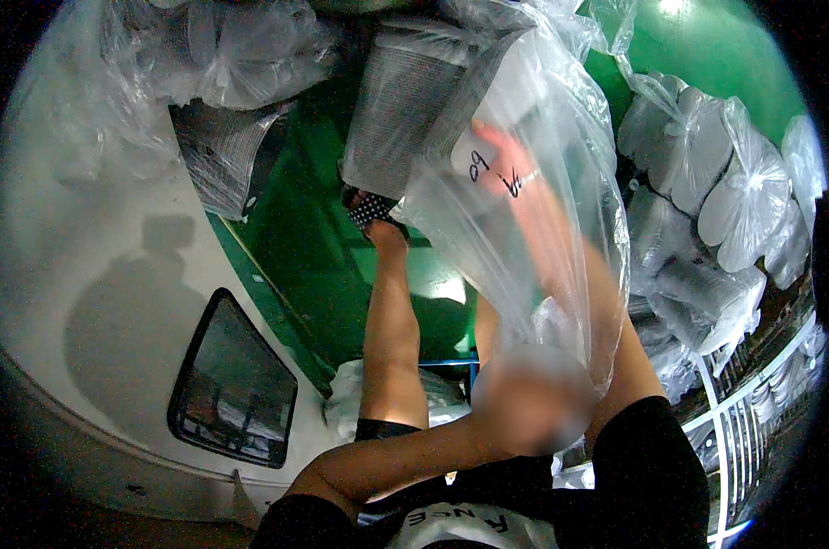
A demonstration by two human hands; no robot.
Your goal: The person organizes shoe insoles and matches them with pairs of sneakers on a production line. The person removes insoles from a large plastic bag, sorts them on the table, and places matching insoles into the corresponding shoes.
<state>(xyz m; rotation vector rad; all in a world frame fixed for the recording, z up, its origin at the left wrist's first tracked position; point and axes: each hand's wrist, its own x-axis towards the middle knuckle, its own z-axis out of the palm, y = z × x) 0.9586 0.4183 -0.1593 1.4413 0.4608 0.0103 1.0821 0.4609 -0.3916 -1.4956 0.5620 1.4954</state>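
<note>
A clear plastic bag (492, 242) covers a tall stack of thin pale sheets (515, 78) and is marked with black handwriting. Its loose film narrows toward me and gathers at my left hand (531, 403). That hand is blurred, but the film runs tautly into it, so it appears closed on the bag. Seen through the film, my right hand (504, 165) reaches forward to the stack's near end. Its fingers are stretched out against or very near the pale top face; exact contact is unclear.
Another ribbed grey stack (401, 101) stands just left, by my foot in a dotted slipper (373, 210). Wrapped bundles (698, 137) pile up at right beside a white metal rack (721, 421). A pale panel with a dark window (236, 380) borders the green floor (291, 183) at left.
</note>
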